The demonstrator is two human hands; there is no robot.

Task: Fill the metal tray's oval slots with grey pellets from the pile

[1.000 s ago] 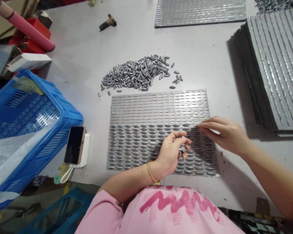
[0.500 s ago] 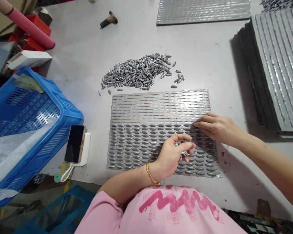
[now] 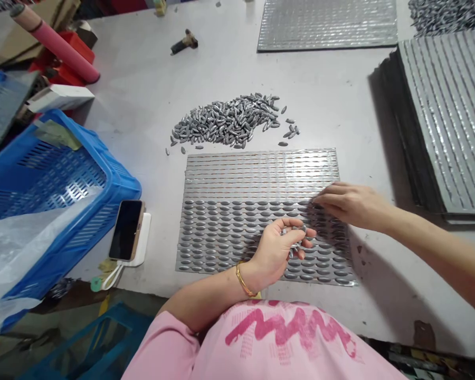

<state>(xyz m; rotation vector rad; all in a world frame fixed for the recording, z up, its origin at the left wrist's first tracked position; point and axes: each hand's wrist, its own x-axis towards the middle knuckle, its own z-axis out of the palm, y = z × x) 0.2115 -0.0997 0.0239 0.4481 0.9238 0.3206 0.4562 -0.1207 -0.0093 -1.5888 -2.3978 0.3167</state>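
Your half-curled left hand (image 3: pixel 276 248) holds spindle-shaped pellets (image 3: pixel 295 246) over the grooved sheet (image 3: pixel 257 171), lengthwise nine to three o'clock. From that hand, the farthest pellet row (image 3: pixel 225 202) ends at one o'clock, nearer your right hand (image 3: pixel 350 203), whose grasp I cannot tell.

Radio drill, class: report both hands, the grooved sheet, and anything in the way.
Left hand cupping grey pieces over grooved sheet. Right hand at edge of filled rows. Farther grooves bare. Left hand hides some filled rows.
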